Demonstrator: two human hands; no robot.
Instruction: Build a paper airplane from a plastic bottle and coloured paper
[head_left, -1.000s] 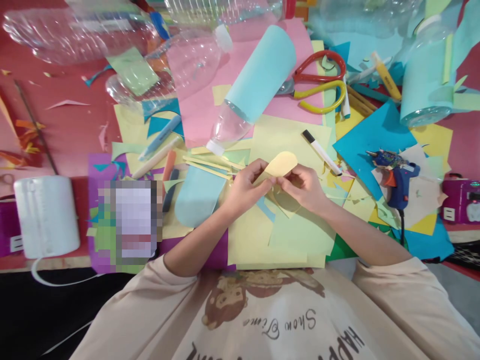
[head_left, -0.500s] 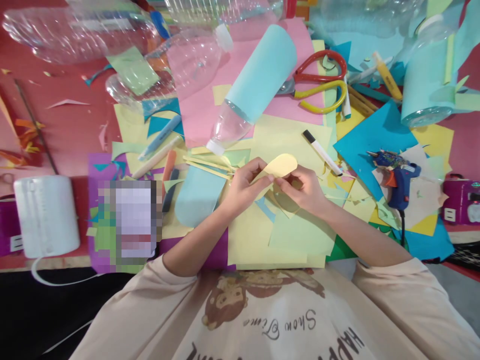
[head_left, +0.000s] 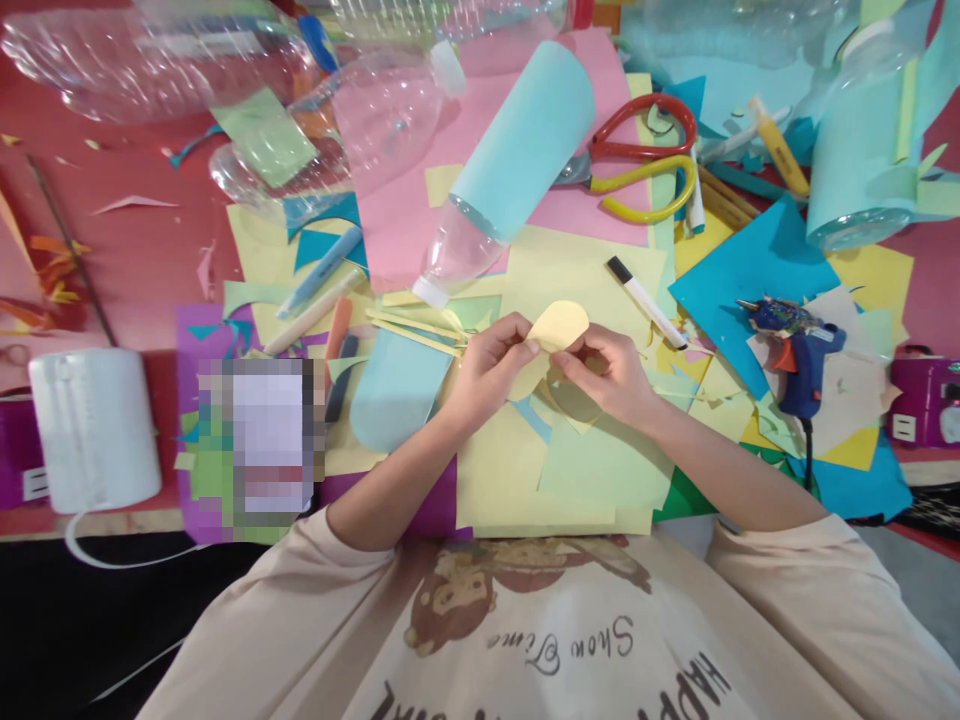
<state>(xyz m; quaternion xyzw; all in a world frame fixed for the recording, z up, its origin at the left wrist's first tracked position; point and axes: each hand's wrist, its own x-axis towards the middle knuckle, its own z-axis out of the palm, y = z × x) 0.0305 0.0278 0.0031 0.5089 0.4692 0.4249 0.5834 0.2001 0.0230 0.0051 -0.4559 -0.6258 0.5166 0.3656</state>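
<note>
A pale yellow paper cutout with a rounded end is pinched between my two hands above the sheets. My left hand grips its left part, thumb on top. On the other side, my right hand pinches its lower right edge with thumb and finger. Below them lie a yellow sheet and a light green sheet. A black-capped white marker rests just beyond my right hand. Thin yellow paper strips and a light blue rounded paper piece lie beside my left hand.
A plastic bottle wrapped in light blue paper lies ahead, next to scissors with red and yellow handles. To the right sits a blue glue gun. Clear bottles lie at the back. A white device stands far left.
The cutout has tilted and bent in my fingers, its rounded end turning more upright and a lower part now showing beneath my left thumb. My hands have barely moved.
</note>
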